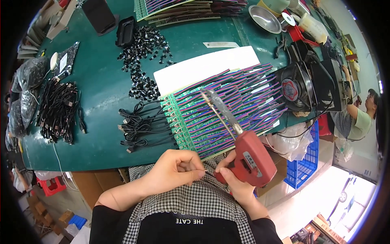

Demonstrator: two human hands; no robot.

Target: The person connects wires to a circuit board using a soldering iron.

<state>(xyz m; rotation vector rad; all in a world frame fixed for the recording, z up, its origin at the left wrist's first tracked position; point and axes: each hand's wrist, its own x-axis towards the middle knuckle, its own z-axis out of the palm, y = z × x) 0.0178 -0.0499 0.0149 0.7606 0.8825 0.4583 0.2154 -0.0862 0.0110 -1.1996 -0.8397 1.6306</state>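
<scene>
A red soldering gun (256,158) is in my right hand (239,186), whose fingers wrap its handle. Its metal tip points up and away, over a row of green circuit boards (178,126) with ribbons of striped wires (237,107) running to the right. My left hand (174,171) is closed in a pinch close to the gun's handle, at the table's front edge. A thin pale end shows at its fingertips, too small to name. Several black USB cables (138,126) stretch left from the boards. A white sheet (207,69) lies partly under the wires.
Small black and metal parts (142,61) are heaped beyond the cables. A bundle of black cables (59,107) lies on the left. A fan (294,87) stands right of the wires, with a metal bowl (265,19) farther back. Another person (361,116) is at far right.
</scene>
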